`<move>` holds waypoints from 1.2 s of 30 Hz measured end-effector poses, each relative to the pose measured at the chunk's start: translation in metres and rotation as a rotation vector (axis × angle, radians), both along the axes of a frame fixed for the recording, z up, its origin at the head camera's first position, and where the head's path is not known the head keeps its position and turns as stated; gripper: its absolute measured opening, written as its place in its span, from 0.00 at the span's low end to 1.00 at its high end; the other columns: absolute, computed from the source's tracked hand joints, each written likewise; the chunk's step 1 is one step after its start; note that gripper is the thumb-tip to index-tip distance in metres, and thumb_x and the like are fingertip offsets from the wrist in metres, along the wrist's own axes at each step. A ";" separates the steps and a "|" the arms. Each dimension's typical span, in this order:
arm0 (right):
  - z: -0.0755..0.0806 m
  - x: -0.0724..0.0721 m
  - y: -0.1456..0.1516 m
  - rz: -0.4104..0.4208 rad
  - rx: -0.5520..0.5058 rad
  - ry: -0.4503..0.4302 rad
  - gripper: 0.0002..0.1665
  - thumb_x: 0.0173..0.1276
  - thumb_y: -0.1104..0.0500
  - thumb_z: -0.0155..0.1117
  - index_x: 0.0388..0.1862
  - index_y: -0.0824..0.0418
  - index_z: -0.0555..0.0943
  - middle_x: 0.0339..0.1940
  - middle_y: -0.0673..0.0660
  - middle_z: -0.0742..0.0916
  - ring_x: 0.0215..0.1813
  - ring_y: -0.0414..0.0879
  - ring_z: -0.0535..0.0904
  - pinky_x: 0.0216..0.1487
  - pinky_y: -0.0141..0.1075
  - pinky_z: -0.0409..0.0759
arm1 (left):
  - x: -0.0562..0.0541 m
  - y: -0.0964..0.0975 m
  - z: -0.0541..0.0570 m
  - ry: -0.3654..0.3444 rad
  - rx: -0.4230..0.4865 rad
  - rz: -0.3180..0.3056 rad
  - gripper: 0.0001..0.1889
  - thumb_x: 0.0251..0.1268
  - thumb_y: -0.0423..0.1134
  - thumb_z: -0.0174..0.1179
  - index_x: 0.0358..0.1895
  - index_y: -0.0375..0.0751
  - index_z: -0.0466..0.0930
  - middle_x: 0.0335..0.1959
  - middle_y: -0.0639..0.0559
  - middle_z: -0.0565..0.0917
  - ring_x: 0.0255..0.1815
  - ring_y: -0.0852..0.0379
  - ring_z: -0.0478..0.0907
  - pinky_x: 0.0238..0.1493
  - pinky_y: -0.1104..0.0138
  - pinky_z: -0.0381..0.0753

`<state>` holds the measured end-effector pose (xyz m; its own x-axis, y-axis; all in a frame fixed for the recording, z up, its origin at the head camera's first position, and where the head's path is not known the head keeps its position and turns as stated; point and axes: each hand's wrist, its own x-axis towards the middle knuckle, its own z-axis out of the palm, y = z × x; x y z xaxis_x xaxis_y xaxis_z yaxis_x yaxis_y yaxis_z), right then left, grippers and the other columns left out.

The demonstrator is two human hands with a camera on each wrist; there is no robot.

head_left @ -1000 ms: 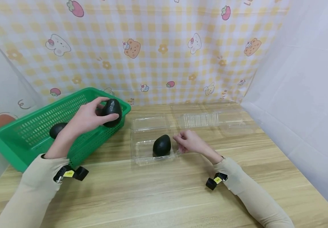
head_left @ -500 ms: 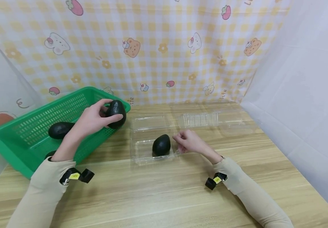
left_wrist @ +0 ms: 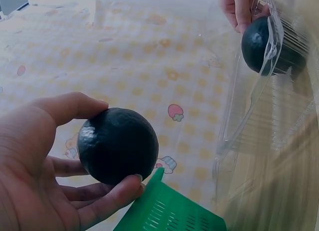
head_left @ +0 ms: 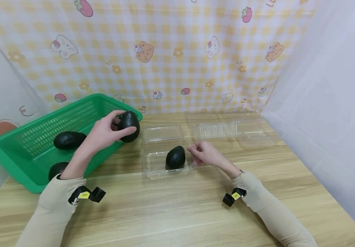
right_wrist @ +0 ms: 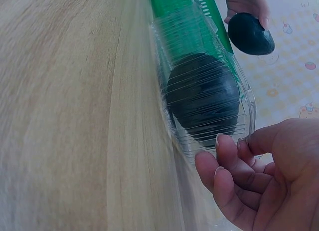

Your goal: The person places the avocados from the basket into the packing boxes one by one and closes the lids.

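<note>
A dark avocado [head_left: 130, 120] is held by my left hand [head_left: 103, 132], thumb on the near side and fingers behind, above the right end of the green basket [head_left: 103, 154]. In the left wrist view, thumb and fingers curl around this avocado [left_wrist: 119, 146]. A clear plastic clamshell container [head_left: 156, 160] lies lid up and back on the table, with one avocado [head_left: 175, 157] in its right half. My right hand [head_left: 206, 153] pinches the container's right edge. The right wrist view shows the thumb and fingertips at the rim, close to the avocado [right_wrist: 204, 99] inside.
Two more avocados lie in the basket, one avocado [head_left: 69, 140] mid-basket and another avocado [head_left: 57, 169] partly behind the left wrist. Further clear plastic containers [head_left: 217, 130] lie opened at the back right. A checked curtain [head_left: 177, 68] hangs behind the table.
My left hand has moved right with the avocado, out past the basket's right end. More of the avocados in the basket now shows. The right hand has stayed at the container's edge.
</note>
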<state>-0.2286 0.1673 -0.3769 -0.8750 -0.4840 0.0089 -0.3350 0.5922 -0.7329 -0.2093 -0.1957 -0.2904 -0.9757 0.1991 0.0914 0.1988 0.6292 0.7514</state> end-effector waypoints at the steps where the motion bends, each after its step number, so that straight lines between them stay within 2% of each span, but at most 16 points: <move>1: 0.000 0.000 0.000 0.001 -0.001 0.001 0.22 0.81 0.55 0.54 0.24 0.61 0.76 0.13 0.50 0.82 0.15 0.42 0.78 0.21 0.35 0.80 | 0.000 0.001 0.000 -0.001 -0.001 0.000 0.45 0.65 0.61 0.65 0.78 0.43 0.58 0.56 0.34 0.75 0.45 0.42 0.82 0.42 0.51 0.85; 10: -0.001 0.000 0.001 -0.007 -0.003 0.008 0.22 0.81 0.54 0.55 0.24 0.61 0.76 0.13 0.49 0.81 0.15 0.42 0.78 0.21 0.36 0.81 | 0.003 0.005 0.000 0.002 -0.033 0.008 0.45 0.65 0.62 0.64 0.78 0.42 0.58 0.55 0.34 0.75 0.42 0.44 0.82 0.42 0.51 0.85; 14: 0.000 0.002 0.001 -0.005 -0.009 0.007 0.22 0.81 0.55 0.55 0.23 0.61 0.76 0.13 0.49 0.81 0.15 0.42 0.78 0.21 0.37 0.81 | 0.005 0.007 0.001 -0.001 -0.046 0.008 0.45 0.65 0.62 0.64 0.77 0.42 0.59 0.55 0.35 0.75 0.41 0.44 0.82 0.40 0.54 0.86; 20: 0.002 0.001 0.000 -0.001 -0.003 0.008 0.23 0.81 0.55 0.54 0.23 0.61 0.76 0.13 0.49 0.81 0.15 0.41 0.78 0.21 0.36 0.80 | 0.006 0.012 -0.001 0.016 -0.064 -0.021 0.42 0.66 0.59 0.65 0.76 0.41 0.61 0.52 0.34 0.78 0.39 0.44 0.84 0.37 0.57 0.86; 30: 0.000 0.000 0.001 0.002 0.000 0.029 0.22 0.81 0.55 0.55 0.23 0.61 0.76 0.13 0.48 0.81 0.15 0.41 0.77 0.20 0.35 0.79 | 0.006 0.026 -0.010 0.006 -0.079 -0.063 0.41 0.65 0.57 0.66 0.75 0.40 0.62 0.55 0.32 0.78 0.44 0.42 0.84 0.35 0.58 0.85; 36: 0.000 0.000 0.001 0.003 0.001 0.026 0.22 0.81 0.55 0.54 0.23 0.61 0.76 0.13 0.49 0.81 0.14 0.41 0.77 0.20 0.36 0.79 | 0.005 0.035 -0.018 0.040 -0.122 -0.075 0.41 0.64 0.58 0.67 0.75 0.40 0.64 0.53 0.34 0.81 0.45 0.43 0.83 0.42 0.54 0.83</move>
<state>-0.2283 0.1682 -0.3773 -0.8728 -0.4870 0.0312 -0.3559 0.5915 -0.7236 -0.2039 -0.1606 -0.3081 -0.9536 0.2835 0.1009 0.2773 0.6979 0.6603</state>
